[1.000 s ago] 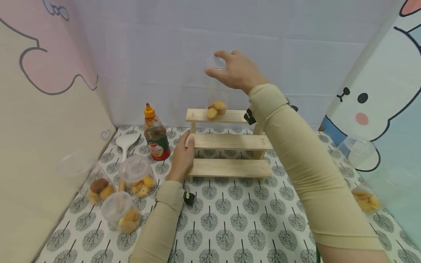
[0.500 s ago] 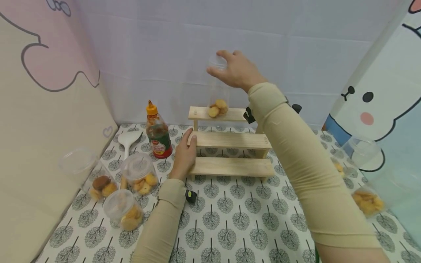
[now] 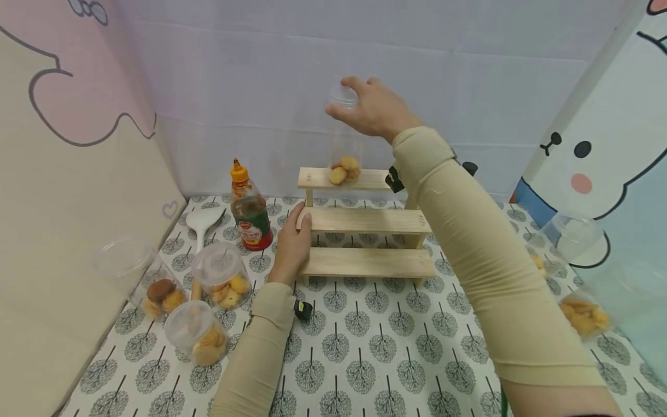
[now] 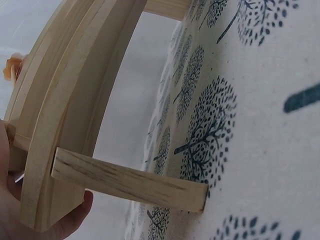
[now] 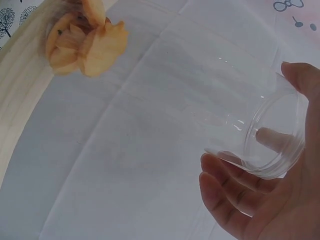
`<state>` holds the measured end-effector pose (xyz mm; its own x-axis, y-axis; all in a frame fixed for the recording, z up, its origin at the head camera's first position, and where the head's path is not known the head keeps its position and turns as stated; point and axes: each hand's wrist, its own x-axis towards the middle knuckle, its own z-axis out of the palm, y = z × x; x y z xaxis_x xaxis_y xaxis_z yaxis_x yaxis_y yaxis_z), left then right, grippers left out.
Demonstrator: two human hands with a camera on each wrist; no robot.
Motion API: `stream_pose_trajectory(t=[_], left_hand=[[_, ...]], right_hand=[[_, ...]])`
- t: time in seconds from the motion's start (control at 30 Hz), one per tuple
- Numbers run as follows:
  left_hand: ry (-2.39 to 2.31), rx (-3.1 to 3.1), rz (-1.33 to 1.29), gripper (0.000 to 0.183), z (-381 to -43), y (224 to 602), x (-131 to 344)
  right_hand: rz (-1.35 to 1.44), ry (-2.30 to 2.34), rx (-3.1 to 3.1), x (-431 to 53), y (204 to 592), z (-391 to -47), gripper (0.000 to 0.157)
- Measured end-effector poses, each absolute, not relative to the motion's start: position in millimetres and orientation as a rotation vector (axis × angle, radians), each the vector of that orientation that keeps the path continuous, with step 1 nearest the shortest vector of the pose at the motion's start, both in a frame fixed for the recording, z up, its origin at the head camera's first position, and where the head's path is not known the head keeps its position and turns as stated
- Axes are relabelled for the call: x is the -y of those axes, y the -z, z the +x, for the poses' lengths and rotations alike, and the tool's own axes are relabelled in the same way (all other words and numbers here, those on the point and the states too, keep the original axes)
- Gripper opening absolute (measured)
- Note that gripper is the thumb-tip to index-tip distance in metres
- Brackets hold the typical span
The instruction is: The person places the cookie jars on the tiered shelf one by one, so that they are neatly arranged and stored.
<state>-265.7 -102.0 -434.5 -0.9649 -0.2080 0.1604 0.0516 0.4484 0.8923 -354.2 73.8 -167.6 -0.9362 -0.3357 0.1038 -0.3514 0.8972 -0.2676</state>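
Note:
A three-tier wooden display rack (image 3: 365, 220) stands on the table. My left hand (image 3: 293, 243) grips the left end of its middle board; the left wrist view shows fingers (image 4: 75, 220) wrapping round the board's end. On the top tier, left of its middle, a tall clear plastic jar (image 3: 345, 139) stands upright with a few yellow cookies (image 3: 345, 170) at its bottom. My right hand (image 3: 372, 110) holds this jar by its lidded top, thumb on one side and fingers on the other, also seen around the clear lid (image 5: 275, 135) in the right wrist view.
Left of the rack are a sauce bottle (image 3: 251, 214), a white spatula-like utensil (image 3: 202, 223) and three clear cookie jars, the nearest jar (image 3: 197, 333) lowest. More clear jars stand at the right, one with yellow snacks (image 3: 583, 317). A white cloth wall (image 3: 250, 87) rises behind.
The view shifts slightly. Both hands keep their places, the right one on the jar's top and the left one on the rack.

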Motion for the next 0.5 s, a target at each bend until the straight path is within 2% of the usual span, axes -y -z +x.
stream_pose_trajectory(t=[0.3, 0.5], left_hand=[[1.546, 2.471, 0.138, 0.056, -264.9, 434.0, 102.2], [1.559, 2.456, 0.106, 0.053, -265.0, 434.6, 93.6]], right_hand=[[0.561, -0.712, 2.915, -89.6, 169.3, -350.0, 0.088], [0.619, -0.737, 2.832, -146.9, 171.5, -321.8, 0.083]])
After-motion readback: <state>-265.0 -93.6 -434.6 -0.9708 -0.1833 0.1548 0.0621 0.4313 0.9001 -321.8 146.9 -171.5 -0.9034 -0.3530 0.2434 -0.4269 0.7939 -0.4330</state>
